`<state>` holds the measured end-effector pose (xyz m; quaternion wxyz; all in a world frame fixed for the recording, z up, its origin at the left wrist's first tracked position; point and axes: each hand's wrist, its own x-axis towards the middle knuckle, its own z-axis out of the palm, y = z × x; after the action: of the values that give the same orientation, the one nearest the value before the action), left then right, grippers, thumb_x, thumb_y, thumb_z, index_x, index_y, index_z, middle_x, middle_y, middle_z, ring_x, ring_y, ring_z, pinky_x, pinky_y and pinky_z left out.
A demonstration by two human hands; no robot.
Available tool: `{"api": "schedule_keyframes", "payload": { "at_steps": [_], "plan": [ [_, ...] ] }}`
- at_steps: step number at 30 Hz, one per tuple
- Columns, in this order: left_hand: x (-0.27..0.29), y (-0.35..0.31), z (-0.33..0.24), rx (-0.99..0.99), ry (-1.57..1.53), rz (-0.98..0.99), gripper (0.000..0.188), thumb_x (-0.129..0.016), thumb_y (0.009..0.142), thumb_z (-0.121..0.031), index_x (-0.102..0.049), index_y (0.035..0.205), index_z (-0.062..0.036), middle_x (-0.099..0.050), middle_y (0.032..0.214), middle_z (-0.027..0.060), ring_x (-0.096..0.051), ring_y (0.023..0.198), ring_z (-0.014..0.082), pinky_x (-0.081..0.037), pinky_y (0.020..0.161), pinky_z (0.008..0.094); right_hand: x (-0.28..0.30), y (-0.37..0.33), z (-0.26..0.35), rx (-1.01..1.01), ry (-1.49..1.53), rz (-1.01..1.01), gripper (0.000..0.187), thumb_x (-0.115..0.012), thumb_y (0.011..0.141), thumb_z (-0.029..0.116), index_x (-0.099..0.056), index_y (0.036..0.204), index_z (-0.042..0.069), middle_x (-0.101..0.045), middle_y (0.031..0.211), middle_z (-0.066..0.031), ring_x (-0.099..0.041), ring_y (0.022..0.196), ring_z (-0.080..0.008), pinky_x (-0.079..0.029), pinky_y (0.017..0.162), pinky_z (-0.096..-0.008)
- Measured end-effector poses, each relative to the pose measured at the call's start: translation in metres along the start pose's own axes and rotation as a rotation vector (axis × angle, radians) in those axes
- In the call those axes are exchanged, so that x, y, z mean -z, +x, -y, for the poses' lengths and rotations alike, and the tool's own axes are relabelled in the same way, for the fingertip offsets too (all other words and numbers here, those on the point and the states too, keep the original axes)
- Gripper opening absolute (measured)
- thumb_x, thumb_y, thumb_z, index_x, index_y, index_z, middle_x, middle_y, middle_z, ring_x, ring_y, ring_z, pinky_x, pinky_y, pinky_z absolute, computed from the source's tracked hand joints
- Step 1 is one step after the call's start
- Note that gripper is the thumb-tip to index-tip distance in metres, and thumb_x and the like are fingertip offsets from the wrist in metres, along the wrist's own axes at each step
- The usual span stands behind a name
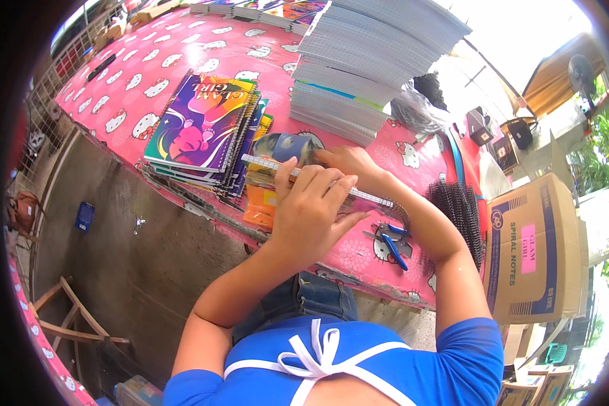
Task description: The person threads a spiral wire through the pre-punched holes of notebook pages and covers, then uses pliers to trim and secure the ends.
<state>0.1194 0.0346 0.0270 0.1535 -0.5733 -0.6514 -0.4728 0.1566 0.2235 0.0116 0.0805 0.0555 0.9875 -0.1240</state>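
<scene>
A notebook with a blue picture on its cover is tilted, its white punched edge facing up. My left hand grips that edge from the near side, fingers bent over it and thumb apart. My right hand holds the notebook's far side; its fingertips are partly hidden. A dark spiral coil shows at the right end of the punched edge. Orange packs lie under the notebook. Blue-handled pliers rest to the right of my left hand.
Left of my hands stands a stack of spiral notebooks with colourful covers. A tall stack of pages rises behind. Black coils bunch by my right arm, beside a cardboard box. The pink tablecloth covers the table.
</scene>
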Motion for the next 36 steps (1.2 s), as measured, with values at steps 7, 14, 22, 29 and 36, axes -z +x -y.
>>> {"api": "schedule_keyframes", "payload": {
  "at_steps": [7,14,22,29,36],
  "plan": [
    [-0.011,-0.001,0.009,-0.013,-0.002,-0.09,0.032,-0.084,0.061,-0.029,-0.066,0.082,-0.0136,-0.063,0.083,0.0003,-0.06,0.091,0.0193,-0.02,0.106,0.0463,-0.011,-0.075,-0.053,-0.134,0.356,-0.873,0.037,-0.067,0.076,0.019,-0.057,0.106,0.001,-0.066,0.093,-0.0155,-0.066,0.092,-0.0304,-0.052,0.077,-0.0411],
    [-0.009,0.003,0.011,0.001,-0.034,-0.071,0.032,-0.084,0.063,-0.031,-0.068,0.085,-0.0128,-0.063,0.079,-0.0025,-0.06,0.085,0.0176,-0.021,0.106,0.0447,0.01,-0.113,-0.037,-0.241,0.458,-0.597,0.018,-0.066,0.077,0.003,-0.065,0.095,0.005,-0.067,0.088,-0.0084,-0.063,0.089,-0.0137,-0.053,0.073,-0.0307],
    [0.014,0.007,0.018,0.164,0.163,-0.026,0.041,-0.082,0.065,-0.04,-0.069,0.095,-0.0143,-0.054,0.126,0.0062,-0.046,0.123,0.0243,-0.01,0.111,0.0514,0.014,-0.093,-0.044,0.144,0.91,-0.6,0.034,-0.071,0.079,0.017,-0.06,0.107,0.001,-0.067,0.102,-0.0141,-0.064,0.1,-0.025,-0.051,0.088,-0.0402],
    [0.024,-0.002,0.041,0.144,0.044,-0.155,0.046,-0.089,0.054,-0.033,-0.065,0.086,-0.0098,-0.038,0.14,0.0208,-0.032,0.132,0.0391,-0.024,0.108,0.0496,0.015,-0.067,-0.007,0.022,0.874,-0.627,0.017,-0.071,0.076,0.008,-0.064,0.091,0.005,-0.066,0.082,-0.0039,-0.064,0.086,-0.0171,-0.053,0.072,-0.0352],
    [0.019,-0.012,0.06,0.316,-0.202,-0.268,0.08,-0.091,0.053,-0.031,-0.049,0.116,-0.0054,-0.041,0.132,0.0235,-0.043,0.122,0.0393,-0.041,0.098,0.0452,0.016,-0.055,-0.003,-0.209,0.663,-0.567,0.027,-0.076,0.071,0.009,-0.068,0.096,0.006,-0.069,0.094,-0.0036,-0.064,0.097,-0.0209,-0.052,0.081,-0.0387]
  ]
}}
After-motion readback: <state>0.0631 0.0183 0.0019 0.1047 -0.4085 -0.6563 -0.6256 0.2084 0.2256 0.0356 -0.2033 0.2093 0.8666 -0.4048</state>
